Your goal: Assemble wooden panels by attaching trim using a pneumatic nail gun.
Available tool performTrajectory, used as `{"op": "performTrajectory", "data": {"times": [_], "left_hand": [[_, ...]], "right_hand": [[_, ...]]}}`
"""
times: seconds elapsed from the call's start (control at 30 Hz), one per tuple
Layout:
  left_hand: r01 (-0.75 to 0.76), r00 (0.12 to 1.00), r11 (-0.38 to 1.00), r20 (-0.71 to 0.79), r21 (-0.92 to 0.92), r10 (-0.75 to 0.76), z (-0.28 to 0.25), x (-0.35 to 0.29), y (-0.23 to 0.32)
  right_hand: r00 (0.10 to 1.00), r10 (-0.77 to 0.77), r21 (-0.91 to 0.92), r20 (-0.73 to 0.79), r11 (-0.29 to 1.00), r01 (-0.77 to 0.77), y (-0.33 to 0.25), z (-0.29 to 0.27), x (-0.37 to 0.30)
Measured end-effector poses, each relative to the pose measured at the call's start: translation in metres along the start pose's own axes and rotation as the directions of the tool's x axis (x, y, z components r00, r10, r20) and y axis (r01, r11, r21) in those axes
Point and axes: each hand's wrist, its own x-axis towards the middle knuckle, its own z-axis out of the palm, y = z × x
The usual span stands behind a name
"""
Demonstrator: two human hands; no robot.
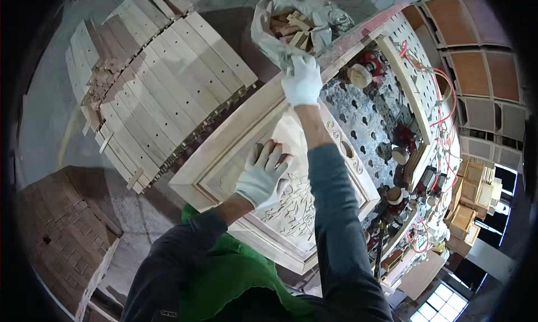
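A pale carved wooden panel (241, 148), with a moulded frame and relief carving, lies at an angle in front of me. My left hand (261, 176), in a white glove, rests on its inner face with fingers apart; brownish patches show at the fingertips. Whether something thin lies under the palm cannot be seen. My right hand (303, 82), also gloved in white, is closed over the panel's far corner, its fingertips partly hidden. Right beyond that hand stands a pale sack (266, 33) holding wood offcuts (295, 26).
A stack of drilled wooden boards (174, 75) stands at the left. To the right, a perforated metal worktop (358, 117) carries clamps, round wooden blocks (359, 75) and red hoses (448, 112). Brown wooden panels (67, 221) lie lower left; cabinets (476, 70) line the far right.
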Motion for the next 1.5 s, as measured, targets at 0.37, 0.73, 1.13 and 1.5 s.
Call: {"op": "performTrajectory", "data": {"times": [0.37,0.73,1.13,1.5], "left_hand": [[0.036,0.999,0.999,0.019,-0.012,-0.035,-0.007,-0.006,0.006],[0.048,0.999,0.997,0.009,-0.056,-0.047,-0.005,-0.012,0.002],[0.037,0.994,0.993,-0.101,-0.113,-0.048,-0.001,-0.016,0.002],[-0.076,0.997,0.992,-0.021,-0.1,0.074,-0.002,-0.005,0.009]], "right_hand": [[0.993,-0.024,-0.078,0.115,0.996,0.034,-0.008,-0.003,-0.01],[0.987,-0.051,-0.096,0.152,0.993,0.066,0.003,-0.002,-0.016],[0.807,0.542,0.907,0.236,0.176,-0.383,0.029,-0.039,0.084],[0.988,0.139,-0.007,0.072,0.99,-0.139,-0.012,-0.013,0.018]]}}
